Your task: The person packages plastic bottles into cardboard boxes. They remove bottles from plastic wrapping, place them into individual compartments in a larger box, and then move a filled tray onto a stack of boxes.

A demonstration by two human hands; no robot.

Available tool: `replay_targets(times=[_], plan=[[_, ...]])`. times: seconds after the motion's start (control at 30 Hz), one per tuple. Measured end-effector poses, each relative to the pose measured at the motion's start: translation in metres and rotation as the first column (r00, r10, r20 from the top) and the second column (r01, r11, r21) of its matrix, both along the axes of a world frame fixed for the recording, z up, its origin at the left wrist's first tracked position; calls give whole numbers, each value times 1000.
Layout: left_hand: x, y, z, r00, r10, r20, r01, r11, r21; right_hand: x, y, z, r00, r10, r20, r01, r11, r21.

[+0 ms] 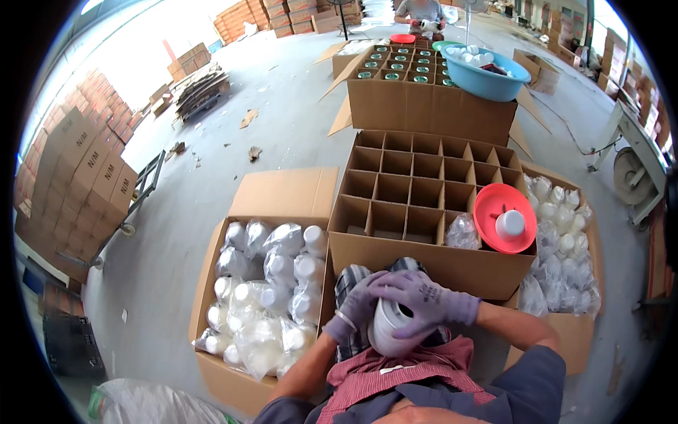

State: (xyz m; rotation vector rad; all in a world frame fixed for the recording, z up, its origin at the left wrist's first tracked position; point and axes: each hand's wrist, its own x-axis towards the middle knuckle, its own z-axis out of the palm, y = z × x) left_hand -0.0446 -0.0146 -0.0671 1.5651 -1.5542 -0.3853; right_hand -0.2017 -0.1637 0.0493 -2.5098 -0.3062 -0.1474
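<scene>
Both my hands wear purple gloves and grip one white plastic bottle (387, 325) in my lap, just below the near wall of a divided cardboard box. My left hand (355, 305) holds the bottle's side. My right hand (424, 298) lies over its top. The divided box (417, 265) has empty cells, apart from a clear plastic bag (462, 232) in a cell at its near right. A red dish (504, 218) with a white cap-like piece (510, 224) on it rests on the box's right corner.
An open carton (212, 283) at my left holds several bagged white bottles. Another carton (578, 332) at my right holds more. Farther off, a box of capped bottles (406, 67) bears a blue basin (487, 74). A person (421, 14) works beyond. Stacked cartons (85, 177) line the left.
</scene>
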Motion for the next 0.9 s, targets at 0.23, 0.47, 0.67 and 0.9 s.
replay_targets(times=[0.23, 0.47, 0.67, 0.9], plan=[[-37, 0, 6, 560, 82, -824, -108, 994, 25, 5, 24, -29, 920, -387, 62, 371, 911, 180], [-24, -7, 12, 625, 36, -780, 52, 995, 88, -48, -1, -60, 969, -142, 201, 98, 972, 215], [4, 21, 9, 578, 172, -798, -289, 957, -3, -65, -31, -77, 950, -309, -44, 287, 809, 514], [8, 39, 2, 598, 96, -795, -53, 995, 81, -65, -49, -90, 951, -285, -119, 299, 752, 588]])
